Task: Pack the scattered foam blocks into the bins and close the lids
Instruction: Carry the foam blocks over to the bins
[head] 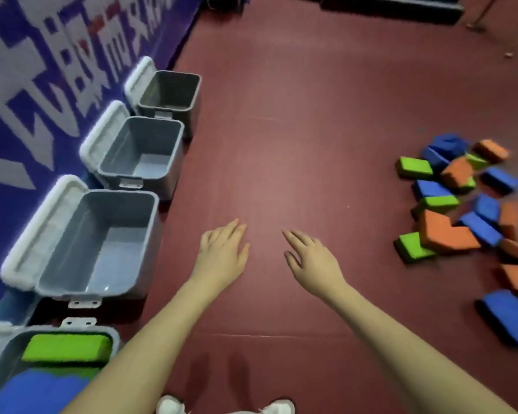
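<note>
A pile of blue, green and orange foam blocks [461, 201] lies scattered on the red floor at the right. Grey bins with white lids open stand in a row along the left wall: a far bin [192, 94], a middle bin [174, 162] and a near bin [150, 249], all empty inside. A fourth bin [114, 339] at the bottom left holds a green block [66, 348] and a blue block [33, 389]. My left hand [222, 252] and my right hand [308, 258] reach forward over the floor, fingers straight, holding nothing.
A blue banner with white lettering [42, 85] covers the wall behind the bins. Dark equipment [392, 7] stands at the far end of the floor. My white shoes [225, 406] show at the bottom edge.
</note>
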`<state>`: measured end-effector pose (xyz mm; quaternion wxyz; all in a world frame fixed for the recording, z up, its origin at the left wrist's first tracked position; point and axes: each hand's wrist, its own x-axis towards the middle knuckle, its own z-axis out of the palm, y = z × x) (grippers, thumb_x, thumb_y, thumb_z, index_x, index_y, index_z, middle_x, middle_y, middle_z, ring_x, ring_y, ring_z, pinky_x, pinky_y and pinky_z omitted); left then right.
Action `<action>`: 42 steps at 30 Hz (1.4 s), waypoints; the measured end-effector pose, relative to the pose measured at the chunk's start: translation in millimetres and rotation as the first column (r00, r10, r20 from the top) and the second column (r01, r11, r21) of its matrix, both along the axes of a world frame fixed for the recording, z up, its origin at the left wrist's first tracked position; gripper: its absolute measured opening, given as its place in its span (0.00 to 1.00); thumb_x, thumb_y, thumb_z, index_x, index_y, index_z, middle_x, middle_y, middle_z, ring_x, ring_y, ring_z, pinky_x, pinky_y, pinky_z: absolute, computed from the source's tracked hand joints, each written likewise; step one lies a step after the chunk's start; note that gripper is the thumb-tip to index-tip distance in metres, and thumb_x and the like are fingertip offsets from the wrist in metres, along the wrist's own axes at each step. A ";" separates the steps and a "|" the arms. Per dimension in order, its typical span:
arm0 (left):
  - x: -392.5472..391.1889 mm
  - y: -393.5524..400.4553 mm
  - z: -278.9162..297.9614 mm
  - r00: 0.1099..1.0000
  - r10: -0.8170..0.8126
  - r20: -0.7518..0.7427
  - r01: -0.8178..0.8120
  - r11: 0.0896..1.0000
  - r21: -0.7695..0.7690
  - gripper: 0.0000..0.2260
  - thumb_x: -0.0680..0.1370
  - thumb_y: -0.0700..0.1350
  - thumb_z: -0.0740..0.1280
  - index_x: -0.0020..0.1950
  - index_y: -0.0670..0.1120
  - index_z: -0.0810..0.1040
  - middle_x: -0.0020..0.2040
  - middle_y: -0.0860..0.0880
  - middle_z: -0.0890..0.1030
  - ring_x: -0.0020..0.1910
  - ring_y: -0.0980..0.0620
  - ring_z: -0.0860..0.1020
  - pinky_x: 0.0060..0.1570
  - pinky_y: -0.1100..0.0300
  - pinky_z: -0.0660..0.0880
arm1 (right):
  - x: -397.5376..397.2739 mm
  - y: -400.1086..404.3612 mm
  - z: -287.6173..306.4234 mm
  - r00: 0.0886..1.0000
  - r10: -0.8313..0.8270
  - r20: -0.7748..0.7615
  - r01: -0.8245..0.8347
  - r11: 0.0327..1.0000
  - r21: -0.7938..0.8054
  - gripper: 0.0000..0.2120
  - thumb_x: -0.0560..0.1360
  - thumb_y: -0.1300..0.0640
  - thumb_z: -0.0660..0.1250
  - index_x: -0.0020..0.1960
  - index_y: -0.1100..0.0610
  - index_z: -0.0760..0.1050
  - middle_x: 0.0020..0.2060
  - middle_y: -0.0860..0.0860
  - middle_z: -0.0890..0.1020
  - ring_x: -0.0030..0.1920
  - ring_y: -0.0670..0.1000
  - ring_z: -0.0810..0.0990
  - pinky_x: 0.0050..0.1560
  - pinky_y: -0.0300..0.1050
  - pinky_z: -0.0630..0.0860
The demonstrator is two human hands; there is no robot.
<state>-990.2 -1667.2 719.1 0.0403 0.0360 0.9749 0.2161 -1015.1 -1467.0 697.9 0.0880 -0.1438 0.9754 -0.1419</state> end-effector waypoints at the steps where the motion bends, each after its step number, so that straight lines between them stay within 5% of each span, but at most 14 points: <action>1: -7.9 32.6 4.3 0.998 -0.064 -0.012 0.064 0.998 -0.012 0.27 0.77 0.54 0.51 0.73 0.45 0.67 0.74 0.46 0.66 0.72 0.48 0.66 0.68 0.53 0.56 | 4.3 33.3 4.7 0.999 -0.052 -0.010 0.052 0.999 0.007 0.24 0.82 0.51 0.55 0.77 0.49 0.58 0.74 0.48 0.65 0.68 0.55 0.68 0.63 0.48 0.68; 9: -19.9 290.8 19.7 0.812 -0.577 -0.090 0.576 0.816 -0.037 0.21 0.81 0.50 0.58 0.74 0.47 0.65 0.75 0.47 0.65 0.72 0.48 0.65 0.67 0.53 0.56 | 92.9 256.5 21.2 0.837 -0.545 -0.038 0.546 0.838 0.005 0.25 0.81 0.50 0.57 0.77 0.49 0.58 0.74 0.48 0.64 0.67 0.56 0.69 0.62 0.50 0.70; 17: 29.2 506.8 17.9 0.377 -0.919 -0.114 0.921 0.385 -0.059 0.20 0.79 0.47 0.62 0.72 0.45 0.69 0.72 0.45 0.69 0.68 0.44 0.70 0.65 0.50 0.62 | 232.7 397.6 27.1 0.419 -0.908 -0.010 0.908 0.419 0.034 0.26 0.81 0.51 0.56 0.78 0.47 0.54 0.75 0.46 0.61 0.70 0.54 0.65 0.67 0.48 0.67; 25: 43.3 676.2 18.0 0.037 -0.990 -0.134 0.998 0.042 -0.037 0.21 0.72 0.48 0.63 0.62 0.41 0.78 0.63 0.40 0.78 0.55 0.39 0.79 0.54 0.46 0.73 | 269.2 511.6 36.6 0.053 -0.998 -0.045 0.998 0.051 0.036 0.26 0.81 0.50 0.55 0.78 0.46 0.54 0.75 0.46 0.61 0.71 0.53 0.63 0.68 0.49 0.64; 33: -18.6 832.6 29.2 -0.025 -0.989 -0.148 0.999 -0.021 -0.026 0.21 0.80 0.48 0.60 0.71 0.43 0.70 0.72 0.42 0.69 0.68 0.41 0.70 0.64 0.48 0.62 | 200.0 655.3 55.0 -0.087 -0.994 -0.073 0.996 -0.087 -0.007 0.25 0.81 0.51 0.56 0.77 0.48 0.56 0.74 0.46 0.63 0.70 0.54 0.65 0.67 0.50 0.65; 42: -45.9 986.3 11.7 -0.010 -0.998 -0.055 0.998 -0.007 -0.055 0.22 0.81 0.48 0.59 0.74 0.46 0.65 0.75 0.45 0.64 0.70 0.42 0.66 0.67 0.51 0.58 | 180.2 807.4 45.1 -0.100 -0.994 -0.042 0.995 -0.100 0.005 0.26 0.81 0.51 0.56 0.77 0.48 0.56 0.74 0.46 0.63 0.70 0.54 0.65 0.66 0.50 0.64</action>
